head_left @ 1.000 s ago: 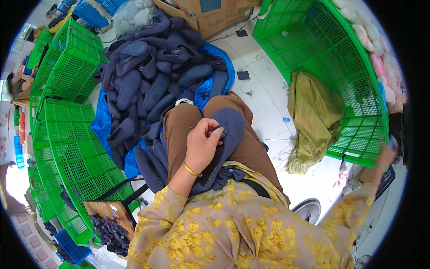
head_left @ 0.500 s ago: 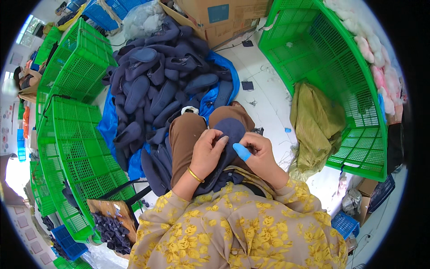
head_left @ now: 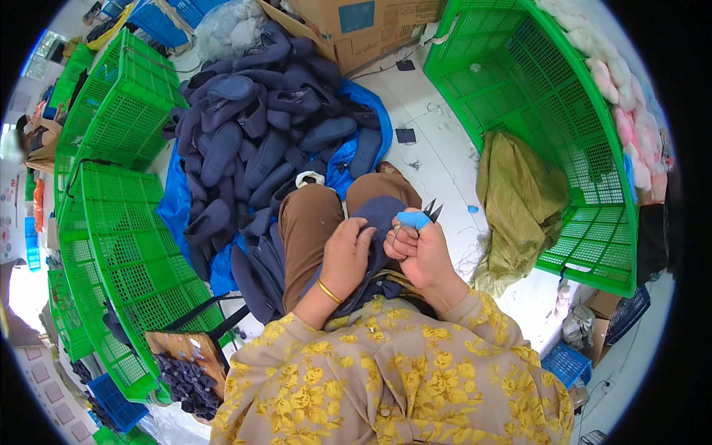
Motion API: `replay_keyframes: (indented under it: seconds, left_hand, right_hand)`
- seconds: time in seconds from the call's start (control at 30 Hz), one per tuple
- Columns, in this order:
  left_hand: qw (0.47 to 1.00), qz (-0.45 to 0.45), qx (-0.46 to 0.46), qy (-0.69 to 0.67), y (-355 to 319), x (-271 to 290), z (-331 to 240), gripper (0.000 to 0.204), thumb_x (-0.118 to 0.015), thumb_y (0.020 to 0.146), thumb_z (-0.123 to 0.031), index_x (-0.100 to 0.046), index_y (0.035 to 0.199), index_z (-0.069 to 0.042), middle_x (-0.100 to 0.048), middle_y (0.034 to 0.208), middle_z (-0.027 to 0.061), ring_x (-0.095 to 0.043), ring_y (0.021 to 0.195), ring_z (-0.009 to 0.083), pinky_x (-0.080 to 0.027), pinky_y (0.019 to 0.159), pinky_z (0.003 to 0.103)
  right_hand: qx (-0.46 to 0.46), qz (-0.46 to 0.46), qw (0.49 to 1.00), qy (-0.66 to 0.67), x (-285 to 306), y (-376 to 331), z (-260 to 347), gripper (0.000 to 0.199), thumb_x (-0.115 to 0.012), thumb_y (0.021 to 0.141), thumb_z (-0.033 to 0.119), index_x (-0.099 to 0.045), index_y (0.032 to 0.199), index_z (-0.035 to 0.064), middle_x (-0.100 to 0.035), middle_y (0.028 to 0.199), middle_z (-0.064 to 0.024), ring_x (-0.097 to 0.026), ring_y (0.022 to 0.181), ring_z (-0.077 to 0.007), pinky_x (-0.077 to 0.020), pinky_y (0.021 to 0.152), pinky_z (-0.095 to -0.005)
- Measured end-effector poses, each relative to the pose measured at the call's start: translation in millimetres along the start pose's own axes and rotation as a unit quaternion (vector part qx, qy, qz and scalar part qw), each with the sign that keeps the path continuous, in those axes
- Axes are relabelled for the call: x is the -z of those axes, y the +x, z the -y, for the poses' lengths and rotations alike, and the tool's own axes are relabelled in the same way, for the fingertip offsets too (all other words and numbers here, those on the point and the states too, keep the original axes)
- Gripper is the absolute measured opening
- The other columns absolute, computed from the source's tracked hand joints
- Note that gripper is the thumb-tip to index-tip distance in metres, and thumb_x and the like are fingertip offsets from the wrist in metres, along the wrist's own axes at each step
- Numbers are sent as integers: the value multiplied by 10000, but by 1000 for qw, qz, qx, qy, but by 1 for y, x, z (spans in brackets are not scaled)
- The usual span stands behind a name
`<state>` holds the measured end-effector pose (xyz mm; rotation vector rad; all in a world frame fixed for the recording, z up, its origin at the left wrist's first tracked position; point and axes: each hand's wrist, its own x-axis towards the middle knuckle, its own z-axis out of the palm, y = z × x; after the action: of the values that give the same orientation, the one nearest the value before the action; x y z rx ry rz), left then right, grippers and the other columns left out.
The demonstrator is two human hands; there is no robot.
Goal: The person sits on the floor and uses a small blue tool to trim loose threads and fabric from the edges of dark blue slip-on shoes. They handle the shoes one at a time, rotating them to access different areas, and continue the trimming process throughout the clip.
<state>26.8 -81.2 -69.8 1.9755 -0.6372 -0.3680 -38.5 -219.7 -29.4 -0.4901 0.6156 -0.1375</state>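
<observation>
A navy slipper (head_left: 383, 211) lies across my lap, its rounded end over my right knee. My left hand (head_left: 344, 258), with a gold bangle at the wrist, is closed on the slipper's near left edge, thumb on top. Just right of it, my right hand (head_left: 424, 256) is curled, a blue cover on its thumb. Dark pointed blades of small thread snips (head_left: 433, 211) stick out beyond that thumb; the rest of the snips is hidden in the fist. The right fingertips are beside the slipper's edge; whether they touch it I cannot tell.
A large heap of navy slippers (head_left: 245, 133) lies ahead on a blue sheet (head_left: 174, 194). Green crates stand at left (head_left: 141, 274) and right (head_left: 512, 81). An olive sack (head_left: 515, 208) leans in the right one. At lower left, dark scraps (head_left: 185, 382) lie by a wooden board (head_left: 167, 342).
My right hand has turned, its covered thumb swinging up and right, and the snips' blades now show beyond it. My left hand stays on the slipper.
</observation>
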Motion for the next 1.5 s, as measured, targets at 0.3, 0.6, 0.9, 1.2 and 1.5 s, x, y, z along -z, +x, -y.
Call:
replay_keyframes:
  seconds: [0.3,0.6,0.9,1.2,1.5]
  left_hand:
    - [995,-53,-73,31,11,-1,0,137,-674,860,-9,-560,936,-15,-558,819,102,-549,625,216,-454,576,327]
    - [989,139,24,-53,15,21,-13,154,-753,825,-104,-658,770,3,-575,841,54,-552,690,132,-456,599,261]
    - [945,235,139,-180,17,45,-10,46,-645,890,0,-649,935,-7,-587,1102,35,-558,946,81,-447,837,230]
    - [885,290,179,-316,21,55,-11,53,-577,955,-13,-593,1005,-20,-573,1234,65,-541,1068,99,-423,972,256]
    - [911,239,170,-288,15,38,2,40,-588,959,-27,-607,993,-16,-626,1107,29,-536,946,57,-450,876,221]
  right_hand:
    - [277,177,775,-539,7,-36,19,180,-669,870,35,-544,745,1,-486,675,-68,-437,580,-187,-339,523,-316]
    - [283,269,676,-624,7,-43,6,114,-720,765,83,-609,794,74,-554,717,-69,-560,623,-280,-426,527,-360]
    - [265,-75,594,-756,58,-34,42,358,-598,786,-42,-606,1121,84,-652,1011,-163,-638,893,-380,-514,788,-436]
    - [228,195,597,-744,24,-1,37,386,-599,743,1,-646,1104,132,-573,857,-102,-597,770,-327,-481,659,-428]
    - [265,191,677,-660,25,8,22,194,-638,823,56,-642,1015,82,-603,877,-77,-584,772,-283,-475,680,-381]
